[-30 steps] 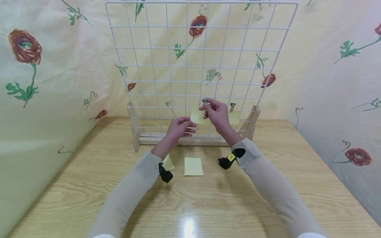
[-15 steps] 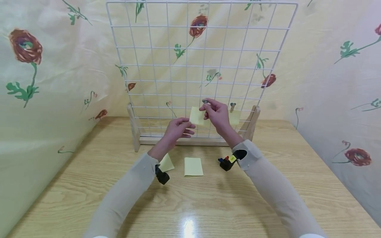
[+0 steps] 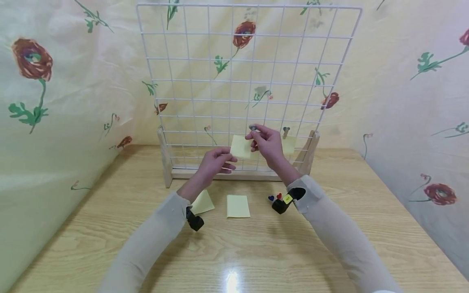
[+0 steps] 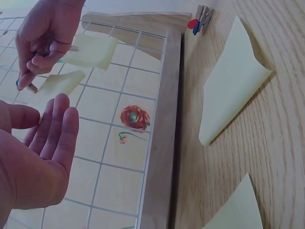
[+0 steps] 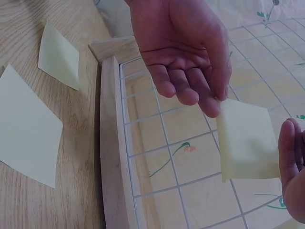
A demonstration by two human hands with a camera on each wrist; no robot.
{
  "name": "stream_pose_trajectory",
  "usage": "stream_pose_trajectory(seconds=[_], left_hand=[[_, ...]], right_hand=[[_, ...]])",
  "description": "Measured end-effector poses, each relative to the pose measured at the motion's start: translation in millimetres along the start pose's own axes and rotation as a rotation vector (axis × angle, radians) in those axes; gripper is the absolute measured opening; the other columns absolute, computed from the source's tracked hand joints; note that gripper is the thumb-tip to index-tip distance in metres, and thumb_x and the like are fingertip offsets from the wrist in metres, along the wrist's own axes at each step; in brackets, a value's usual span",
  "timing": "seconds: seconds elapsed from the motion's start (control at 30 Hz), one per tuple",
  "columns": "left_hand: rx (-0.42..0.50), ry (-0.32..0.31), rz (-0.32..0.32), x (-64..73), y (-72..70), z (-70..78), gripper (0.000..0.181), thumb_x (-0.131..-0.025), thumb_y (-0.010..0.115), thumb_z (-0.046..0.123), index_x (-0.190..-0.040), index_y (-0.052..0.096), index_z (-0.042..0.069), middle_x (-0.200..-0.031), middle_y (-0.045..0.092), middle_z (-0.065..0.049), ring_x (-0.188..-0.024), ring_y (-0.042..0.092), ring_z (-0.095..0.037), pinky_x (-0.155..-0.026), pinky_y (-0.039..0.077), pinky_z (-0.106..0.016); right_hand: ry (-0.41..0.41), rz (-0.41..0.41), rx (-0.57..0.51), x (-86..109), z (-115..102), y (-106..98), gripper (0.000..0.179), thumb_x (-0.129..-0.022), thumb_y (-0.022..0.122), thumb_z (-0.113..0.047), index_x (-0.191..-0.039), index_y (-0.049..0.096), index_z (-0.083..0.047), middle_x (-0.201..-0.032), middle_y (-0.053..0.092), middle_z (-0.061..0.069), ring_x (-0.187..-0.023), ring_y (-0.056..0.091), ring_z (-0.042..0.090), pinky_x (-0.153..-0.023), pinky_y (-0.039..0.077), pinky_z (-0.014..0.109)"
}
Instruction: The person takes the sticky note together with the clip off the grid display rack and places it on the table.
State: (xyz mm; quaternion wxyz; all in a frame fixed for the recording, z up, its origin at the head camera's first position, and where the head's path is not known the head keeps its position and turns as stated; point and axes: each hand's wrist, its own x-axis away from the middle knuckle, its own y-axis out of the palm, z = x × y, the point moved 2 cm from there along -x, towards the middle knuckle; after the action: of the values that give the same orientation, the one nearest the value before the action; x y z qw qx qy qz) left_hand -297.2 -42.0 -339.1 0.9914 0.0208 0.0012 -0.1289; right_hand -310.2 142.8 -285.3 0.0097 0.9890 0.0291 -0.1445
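Observation:
My left hand [image 3: 214,162] pinches the lower left corner of a pale yellow sticky note [image 3: 240,147] between thumb and index finger. The note lies in front of the white wire grid [image 5: 176,143], its far edge partly behind my right hand [image 3: 269,145]. That right hand pinches a small wooden clothespin [image 4: 32,88] with a green end at the note's top. To the right, a second yellow note [image 3: 288,145] hangs from the grid by another clothespin [image 3: 286,132]. Other yellow notes, one in the middle [image 3: 238,206] and one at left [image 3: 203,202], lie on the table.
Two more clothespins, one with a red heart [image 3: 279,196] and one with a blue heart [image 3: 271,198], lie near my right wrist. A wooden stand [image 3: 227,174] carries the grid on the wood-grain table [image 3: 234,248]. Flowered cloth [image 3: 73,81] surrounds it.
My left hand has shifted a little left and down, drawing the note's left edge with it. The right hand stays almost in place, slightly lower. The heart clothespins show more by the right wrist.

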Motion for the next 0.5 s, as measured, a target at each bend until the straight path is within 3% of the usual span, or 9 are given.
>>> stream_pose_trajectory(seconds=[0.3, 0.5], left_hand=[[-0.007, -0.041, -0.006, 4.4, -5.9, -3.0, 0.030, -0.098, 0.054, 0.013, -0.125, 0.055, 0.000, -0.105, 0.069, -0.016, -0.077, 0.069, -0.019, -0.073, 0.058, -0.035], [-0.038, -0.020, -0.011, 11.4, -12.3, -3.2, 0.029, -0.099, 0.053, 0.014, -0.125, 0.055, 0.000, -0.106, 0.069, -0.017, -0.077, 0.069, -0.019, -0.074, 0.058, -0.035]], right_hand=[[0.049, -0.007, 0.000, 6.6, -0.9, -1.7, 0.032, -0.098, 0.054, -0.008, -0.129, 0.057, 0.000, -0.081, 0.070, -0.005, -0.059, 0.058, 0.010, -0.051, 0.052, 0.021], [0.062, -0.019, 0.004, 11.9, -2.3, -3.9, 0.033, -0.098, 0.054, -0.008, -0.131, 0.055, 0.000, -0.080, 0.070, -0.006, -0.058, 0.058, 0.009, -0.051, 0.052, 0.020]])
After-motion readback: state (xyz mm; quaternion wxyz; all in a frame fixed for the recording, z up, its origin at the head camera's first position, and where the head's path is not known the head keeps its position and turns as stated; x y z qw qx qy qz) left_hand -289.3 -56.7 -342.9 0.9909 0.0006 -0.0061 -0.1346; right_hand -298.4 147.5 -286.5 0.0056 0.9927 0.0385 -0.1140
